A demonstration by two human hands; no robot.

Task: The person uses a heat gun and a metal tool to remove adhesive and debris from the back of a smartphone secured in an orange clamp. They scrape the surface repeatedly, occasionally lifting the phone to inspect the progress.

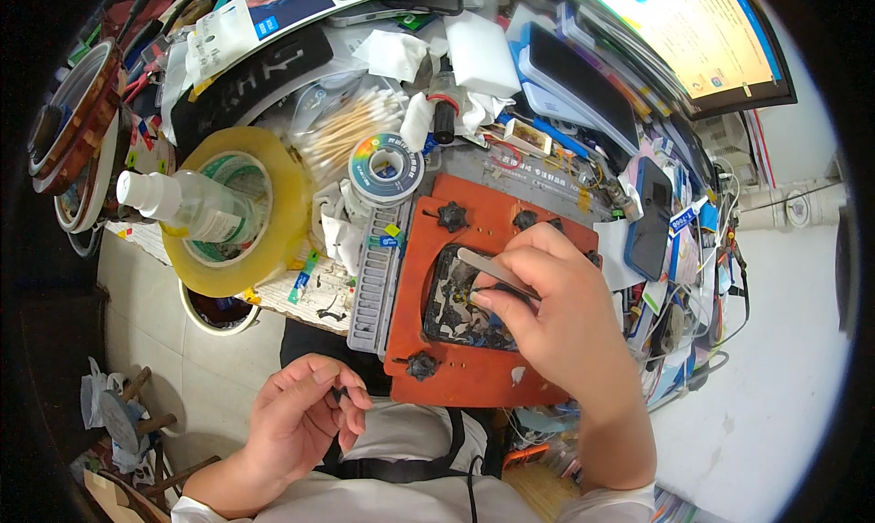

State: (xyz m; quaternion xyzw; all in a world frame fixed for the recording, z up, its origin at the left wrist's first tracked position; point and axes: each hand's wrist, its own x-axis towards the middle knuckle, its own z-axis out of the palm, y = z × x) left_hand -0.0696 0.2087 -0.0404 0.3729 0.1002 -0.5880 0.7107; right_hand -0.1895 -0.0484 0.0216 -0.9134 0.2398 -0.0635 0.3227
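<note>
My right hand (570, 309) pinches a pair of metal tweezers (485, 266), slanting over an opened phone (444, 312). The phone's dark inner parts show beside my fingers, and the hand covers its right side. Around the phone lies an orange-red clamping plate (492, 377) with black star knobs, one being the near-left knob (422, 365). Near the table's front edge my left hand (305, 414) hovers apart from the plate, fingers curled in. Something small and dark shows between its fingertips, too small to name.
Left of the plate are a grey slotted tray (369, 286), a solder wire spool (386, 169), cotton swabs (351, 136), and a spray bottle (196, 204) by a big roll of clear tape (187, 266). Phones (649, 215) and cables crowd the right; a lit screen (702, 40) stands behind.
</note>
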